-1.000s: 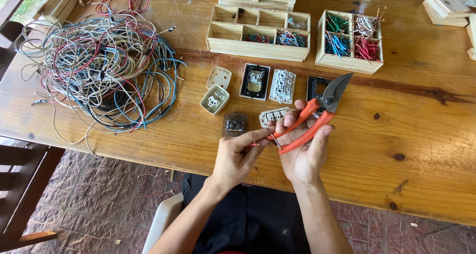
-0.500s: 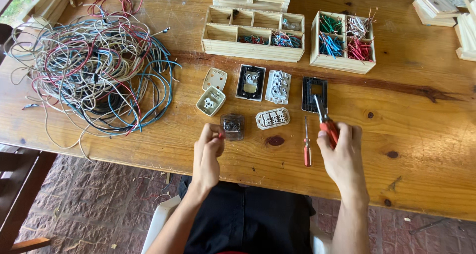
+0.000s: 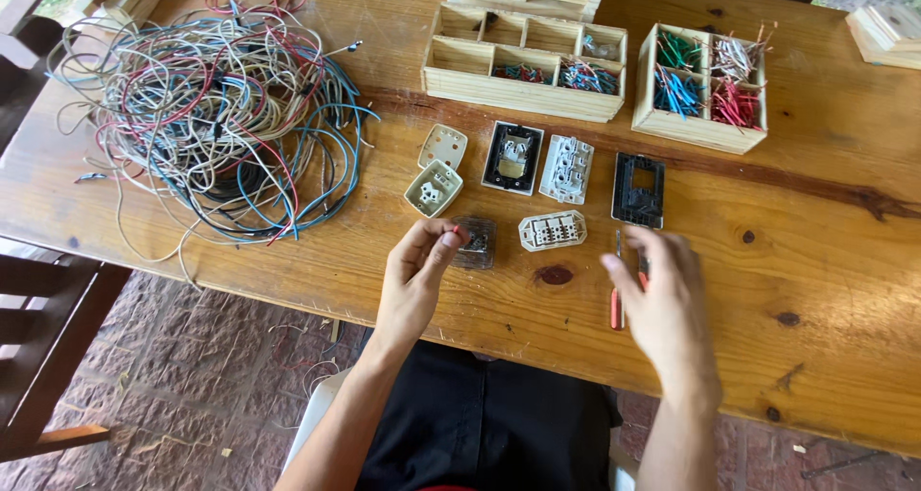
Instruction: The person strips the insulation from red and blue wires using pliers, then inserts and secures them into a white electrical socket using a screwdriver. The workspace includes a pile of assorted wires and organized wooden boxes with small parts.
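Near the front edge of the wooden table (image 3: 844, 290), both hands hover just above the surface. Left hand (image 3: 414, 278) is curled, thumb & forefinger pinched narrow on a tiny red bit (image 3: 454, 232) at the fingertips; can't tell what the bit is. It sits right beside a small dark clear-cased module (image 3: 477, 242), not touching as far as I can see. Right hand (image 3: 662, 309) is over the orange-handled cutters (image 3: 616, 304), which lie flat on the table w/ handles toward the person; fingers loosely spread, nothing gripped, hand covers part of the tool.

Just beyond the hands: a white terminal block (image 3: 552, 230) lying on its side, a black frame plate (image 3: 638, 189), a white switch insert (image 3: 566, 169), a black-framed socket part (image 3: 512, 157), and 2 beige pieces, a cover (image 3: 442, 147) & a base (image 3: 433, 188).

Farther back: a long wooden tray (image 3: 523, 93) w/ compartments, short wire bits in two of them. To its right, a 4-section wooden box (image 3: 696, 127) w/ cut wires sorted green, white, blue, red. On the table's left, well apart from the hands, a big tangle of wires (image 3: 216, 117), mixed beige, red, blue, black. A wooden chair (image 3: 43, 357) stands at the left, below the table edge.
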